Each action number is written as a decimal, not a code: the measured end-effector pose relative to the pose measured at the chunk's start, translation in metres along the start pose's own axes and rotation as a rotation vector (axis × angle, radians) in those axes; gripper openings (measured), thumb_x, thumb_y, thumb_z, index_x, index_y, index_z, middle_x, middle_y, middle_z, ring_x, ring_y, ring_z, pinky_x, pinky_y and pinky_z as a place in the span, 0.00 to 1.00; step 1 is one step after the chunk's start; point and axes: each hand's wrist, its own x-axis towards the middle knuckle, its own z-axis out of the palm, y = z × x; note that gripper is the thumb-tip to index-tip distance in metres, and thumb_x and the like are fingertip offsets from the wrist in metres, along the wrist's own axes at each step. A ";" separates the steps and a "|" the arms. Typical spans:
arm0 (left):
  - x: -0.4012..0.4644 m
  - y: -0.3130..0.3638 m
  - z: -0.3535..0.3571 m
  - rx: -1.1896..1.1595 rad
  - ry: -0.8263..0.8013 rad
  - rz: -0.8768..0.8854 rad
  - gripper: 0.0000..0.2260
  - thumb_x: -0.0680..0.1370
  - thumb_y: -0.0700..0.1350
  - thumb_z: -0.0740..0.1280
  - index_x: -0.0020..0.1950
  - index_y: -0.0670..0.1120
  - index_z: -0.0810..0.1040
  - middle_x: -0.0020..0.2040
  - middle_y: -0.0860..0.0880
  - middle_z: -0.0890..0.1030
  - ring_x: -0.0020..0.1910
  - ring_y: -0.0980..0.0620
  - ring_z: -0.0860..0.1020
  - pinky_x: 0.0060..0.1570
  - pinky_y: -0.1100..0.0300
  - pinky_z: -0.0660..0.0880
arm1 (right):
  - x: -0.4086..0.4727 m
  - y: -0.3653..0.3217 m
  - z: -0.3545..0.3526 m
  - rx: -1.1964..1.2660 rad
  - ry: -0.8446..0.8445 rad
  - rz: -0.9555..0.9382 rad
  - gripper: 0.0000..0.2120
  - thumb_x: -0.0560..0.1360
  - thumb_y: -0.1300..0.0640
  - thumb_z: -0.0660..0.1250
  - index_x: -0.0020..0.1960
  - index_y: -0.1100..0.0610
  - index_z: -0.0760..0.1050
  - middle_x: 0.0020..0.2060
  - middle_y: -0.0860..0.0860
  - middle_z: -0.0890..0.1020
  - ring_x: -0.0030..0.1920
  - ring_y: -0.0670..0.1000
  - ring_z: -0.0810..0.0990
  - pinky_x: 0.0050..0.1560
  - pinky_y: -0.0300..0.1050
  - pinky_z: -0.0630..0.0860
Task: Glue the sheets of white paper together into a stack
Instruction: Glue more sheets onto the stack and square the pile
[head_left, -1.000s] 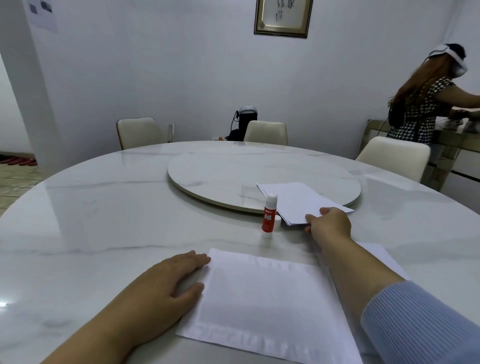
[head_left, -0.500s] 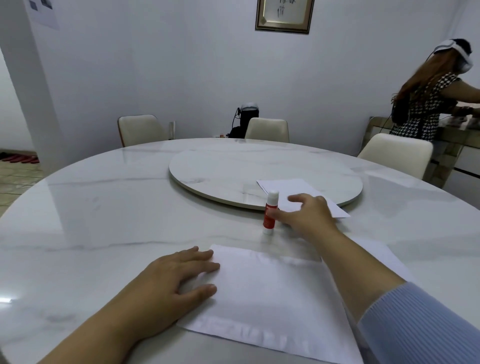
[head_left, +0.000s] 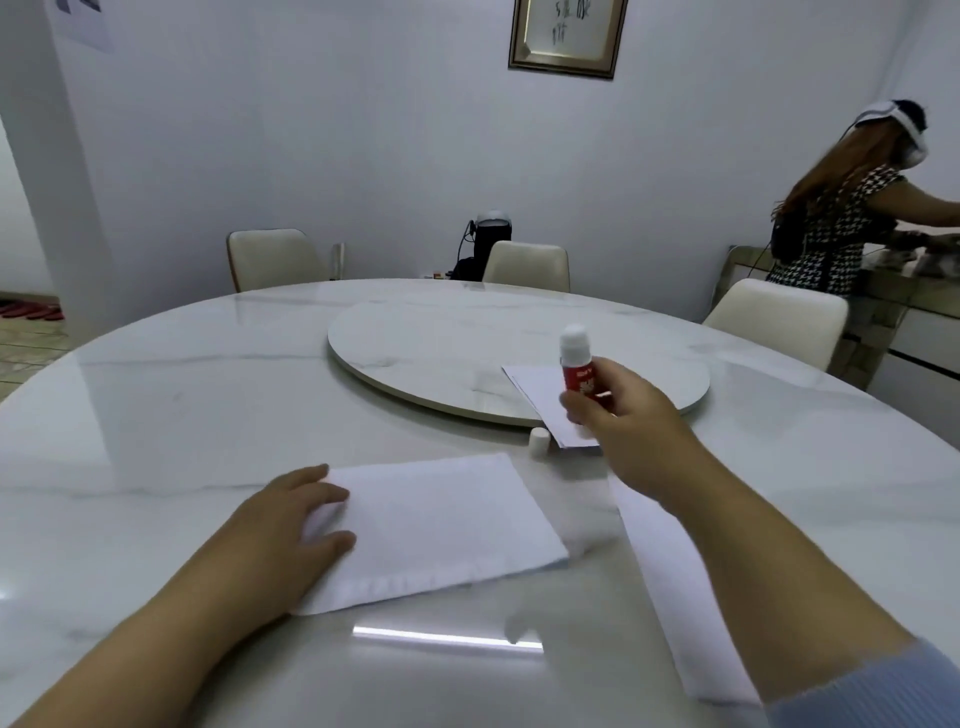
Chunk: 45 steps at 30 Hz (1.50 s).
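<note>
A glossy, marble-look worktop (head_left: 156, 415) is throwing back a bright bar of light at 6 o'clock, its polished white surface veined in grey. The round turntable (head_left: 415, 338) at 12 o'clock is showing the same smooth, shiny stone finish. Matt white paper is lying flat on it: a sheet (head_left: 441, 525) at centre, faintly rippled along its near edge, another sheet (head_left: 670, 571) at 4 o'clock and a paper pile (head_left: 540, 395) at 1 o'clock. The glue stick (head_left: 575, 364) is looking like smooth plastic, red-labelled with a white end; its small white cap (head_left: 538, 442) is appearing plastic too. A ribbed, pale blue knit sleeve (head_left: 878, 696) is showing at 5 o'clock.
</note>
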 end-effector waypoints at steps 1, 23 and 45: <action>0.001 0.003 -0.002 0.034 0.016 -0.008 0.20 0.73 0.50 0.69 0.65 0.54 0.72 0.73 0.54 0.64 0.71 0.54 0.64 0.68 0.61 0.59 | -0.007 0.004 -0.011 -0.040 -0.014 -0.010 0.07 0.76 0.54 0.65 0.52 0.44 0.75 0.48 0.47 0.77 0.49 0.49 0.78 0.49 0.44 0.74; -0.005 0.079 0.055 0.289 -0.385 0.273 0.33 0.74 0.68 0.49 0.74 0.62 0.40 0.76 0.60 0.38 0.74 0.58 0.36 0.73 0.55 0.35 | -0.037 0.041 0.021 0.256 -0.039 0.010 0.07 0.73 0.60 0.69 0.46 0.48 0.79 0.40 0.48 0.86 0.38 0.47 0.82 0.44 0.46 0.80; 0.000 0.082 0.047 0.167 -0.414 0.353 0.23 0.80 0.54 0.53 0.74 0.62 0.52 0.77 0.62 0.46 0.75 0.61 0.42 0.72 0.59 0.38 | -0.054 0.021 -0.002 0.741 -0.089 -0.005 0.08 0.63 0.65 0.64 0.33 0.58 0.81 0.28 0.60 0.81 0.19 0.50 0.71 0.21 0.35 0.65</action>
